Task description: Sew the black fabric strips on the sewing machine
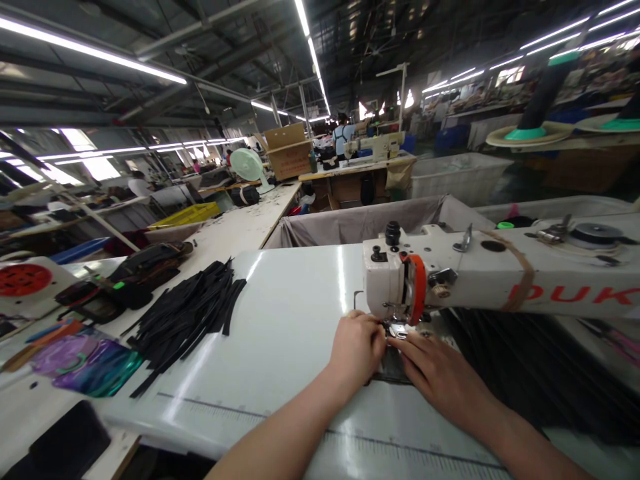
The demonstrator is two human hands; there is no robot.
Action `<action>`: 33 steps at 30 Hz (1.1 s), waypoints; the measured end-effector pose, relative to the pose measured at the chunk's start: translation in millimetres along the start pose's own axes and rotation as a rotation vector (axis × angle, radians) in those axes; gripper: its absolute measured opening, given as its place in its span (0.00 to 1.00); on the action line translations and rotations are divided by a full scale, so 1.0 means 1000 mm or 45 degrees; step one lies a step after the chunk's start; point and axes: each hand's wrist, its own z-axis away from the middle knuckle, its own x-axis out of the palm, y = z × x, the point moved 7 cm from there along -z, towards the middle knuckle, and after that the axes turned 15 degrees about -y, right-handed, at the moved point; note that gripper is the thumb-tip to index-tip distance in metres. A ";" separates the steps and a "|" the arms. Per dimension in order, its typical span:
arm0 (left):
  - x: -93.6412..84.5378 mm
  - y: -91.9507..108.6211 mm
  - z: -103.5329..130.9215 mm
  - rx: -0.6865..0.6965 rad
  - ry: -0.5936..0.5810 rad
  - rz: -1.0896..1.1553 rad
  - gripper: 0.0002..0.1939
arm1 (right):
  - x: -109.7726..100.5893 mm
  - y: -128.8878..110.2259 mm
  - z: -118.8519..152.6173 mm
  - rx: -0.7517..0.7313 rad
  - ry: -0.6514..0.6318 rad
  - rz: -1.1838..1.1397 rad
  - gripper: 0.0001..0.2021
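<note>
Both hands are at the needle area of a white sewing machine (393, 283) with an orange guard. My left hand (357, 347) is closed, its fingers curled and pinching the edge of a small dark fabric piece (393, 369) beside the metal presser foot (399, 330). On the other side, my right hand (445, 377) lies over the same piece, fingers stretched out and pointing toward the foot. Much of the fabric is hidden beneath the hands. A loose pile of black strips (193, 310) rests on the table left of my hands.
More long black strips (540, 367) lie under the machine arm at the right. A shiny purple and teal pouch (93, 360) is at the left. Behind the table stands a cloth-lined bin (345, 223). A fan (249, 165), a cardboard box (287, 153) and a person (343, 137) are farther back.
</note>
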 end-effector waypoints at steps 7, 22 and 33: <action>0.009 -0.023 -0.013 -0.015 -0.064 -0.158 0.11 | 0.000 -0.002 0.000 -0.019 0.019 0.008 0.14; -0.006 0.000 0.022 0.209 -0.267 0.007 0.15 | -0.001 -0.004 0.000 -0.074 -0.062 -0.094 0.12; 0.007 0.005 0.022 0.043 -0.244 -0.003 0.14 | 0.001 0.003 0.002 0.011 -0.011 -0.169 0.11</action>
